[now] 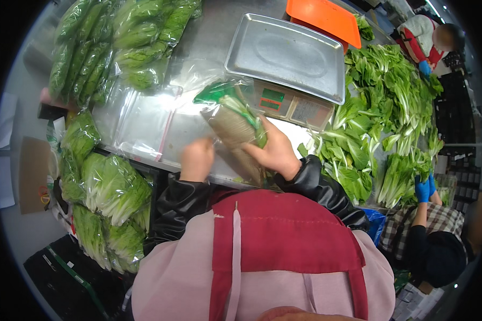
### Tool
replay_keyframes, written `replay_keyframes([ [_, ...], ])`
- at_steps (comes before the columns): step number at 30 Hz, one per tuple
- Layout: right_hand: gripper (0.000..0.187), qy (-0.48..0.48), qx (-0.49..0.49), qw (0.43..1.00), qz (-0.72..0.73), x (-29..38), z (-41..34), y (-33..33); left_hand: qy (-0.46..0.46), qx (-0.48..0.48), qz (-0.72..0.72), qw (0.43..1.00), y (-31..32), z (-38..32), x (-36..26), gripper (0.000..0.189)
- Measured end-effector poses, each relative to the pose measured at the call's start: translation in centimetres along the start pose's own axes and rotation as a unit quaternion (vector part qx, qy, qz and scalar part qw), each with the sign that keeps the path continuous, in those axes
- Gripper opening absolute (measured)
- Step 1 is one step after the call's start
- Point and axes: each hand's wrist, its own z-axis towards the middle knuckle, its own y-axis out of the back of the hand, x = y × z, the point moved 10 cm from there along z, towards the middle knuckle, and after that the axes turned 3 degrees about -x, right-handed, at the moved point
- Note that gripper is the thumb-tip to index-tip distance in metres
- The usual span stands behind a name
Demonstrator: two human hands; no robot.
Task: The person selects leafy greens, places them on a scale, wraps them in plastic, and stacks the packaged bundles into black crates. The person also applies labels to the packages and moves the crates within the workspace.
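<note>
In my right hand is a plastic bag with leafy greens, tilted over the front of the steel table; its fingers and thumb grip the bag's right side. My left hand, blurred, is closed just left of the bag; whether it pinches the plastic's edge I cannot tell. Beyond the bag stands a weighing scale with a bare metal pan and a lit green display. Flat clear plastic bags lie on the table to the left of my hands.
Loose leafy greens are heaped at the right, where two co-workers' blue-gloved hands reach in. Bagged greens lie at the back left and in a stack at the near left. Behind the scale is an orange tray.
</note>
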Motion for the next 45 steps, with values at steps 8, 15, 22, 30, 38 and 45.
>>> replay_keyframes([
  [8, 0.06, 0.173, 0.116, 0.945, -0.251, 2.2, 0.1, -4.5, -0.292, 0.15, -0.19, 0.925, -9.1, -4.1, -9.3, 0.025],
  [15, 0.063, 0.064, 0.161, 0.979, -0.108, 1.8, 2.6, -7.3, -0.396, 0.423, -0.151, 0.801, -17.9, -5.4, -10.3, 0.03],
  [22, 0.046, 0.032, 0.238, 0.968, -0.07, -2.9, 1.5, -1.6, -0.378, 0.211, -0.193, 0.88, 4.2, -4.4, -17.1, 0.021],
  [30, 0.022, 0.207, 0.068, 0.975, -0.039, 9.4, 2.9, 9.1, -0.375, 0.176, -0.303, 0.858, 11.9, -4.2, -18.1, 0.015],
  [38, 0.012, 0.206, -0.223, 0.953, -0.01, 10.6, 0.5, 17.6, -0.273, 0.201, -0.5, 0.797, 11.1, -2.5, -16.6, 0.029],
  [45, 0.017, 0.179, -0.513, 0.819, 0.185, 8.3, -8.4, 34.2, -0.2, 0.277, -0.494, 0.8, 7.4, -1.8, -15.8, 0.039],
])
